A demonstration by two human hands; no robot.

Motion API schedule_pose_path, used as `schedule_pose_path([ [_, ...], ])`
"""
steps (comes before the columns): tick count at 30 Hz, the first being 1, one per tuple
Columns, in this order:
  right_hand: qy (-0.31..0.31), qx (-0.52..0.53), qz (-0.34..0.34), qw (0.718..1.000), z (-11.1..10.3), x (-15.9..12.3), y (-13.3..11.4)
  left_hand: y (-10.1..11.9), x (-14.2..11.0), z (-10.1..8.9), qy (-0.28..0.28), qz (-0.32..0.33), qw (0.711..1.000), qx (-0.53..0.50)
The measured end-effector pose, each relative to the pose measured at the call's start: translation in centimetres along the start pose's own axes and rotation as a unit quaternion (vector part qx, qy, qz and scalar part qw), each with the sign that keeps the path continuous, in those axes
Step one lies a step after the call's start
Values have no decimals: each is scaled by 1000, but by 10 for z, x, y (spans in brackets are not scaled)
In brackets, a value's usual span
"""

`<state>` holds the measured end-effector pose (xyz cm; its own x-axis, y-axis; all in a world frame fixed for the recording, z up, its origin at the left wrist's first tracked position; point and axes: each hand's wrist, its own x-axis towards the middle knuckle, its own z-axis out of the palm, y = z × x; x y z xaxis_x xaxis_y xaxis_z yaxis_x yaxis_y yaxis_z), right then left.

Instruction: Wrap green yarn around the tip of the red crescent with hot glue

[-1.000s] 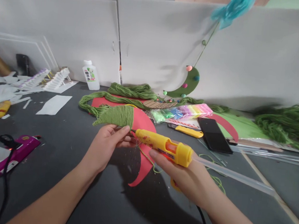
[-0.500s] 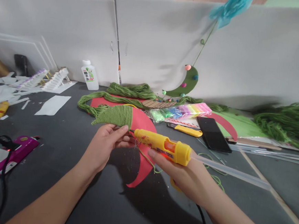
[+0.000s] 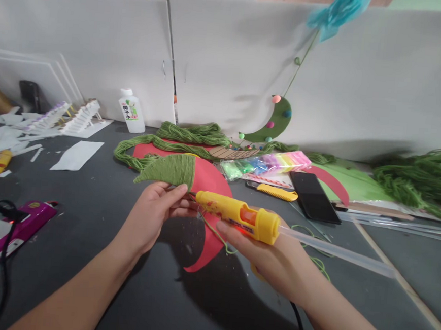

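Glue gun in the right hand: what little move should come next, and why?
I'd probably squeeze a small dab from the yellow glue gun onto the red crescent, by the edge of the green wrapped yarn. It points toward that edge, the left hand holds the crescent there, and a loose strand hangs below, with bare red beside the wrap.

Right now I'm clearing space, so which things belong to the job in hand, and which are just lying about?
Job in hand:
red crescent, left hand
green yarn partly wrapping it
yellow glue gun, right hand

Apparently lying about:
black phone
white bottle
white paper
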<state>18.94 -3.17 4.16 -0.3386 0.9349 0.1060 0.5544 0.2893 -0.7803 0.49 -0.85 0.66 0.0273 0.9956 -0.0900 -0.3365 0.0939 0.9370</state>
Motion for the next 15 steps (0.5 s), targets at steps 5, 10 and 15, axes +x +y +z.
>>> schedule_pose_path([
  [5,-10,-2,17,1000,0,1,0,0,1,0,7,-7,1000,4],
  [10,-25,-8,5,1000,-4,1,-3,-1,1,-1,-4,-11,1000,0],
  [15,-7,2,-9,1000,-4,0,-4,-1,1,-2,-6,-12,1000,5],
])
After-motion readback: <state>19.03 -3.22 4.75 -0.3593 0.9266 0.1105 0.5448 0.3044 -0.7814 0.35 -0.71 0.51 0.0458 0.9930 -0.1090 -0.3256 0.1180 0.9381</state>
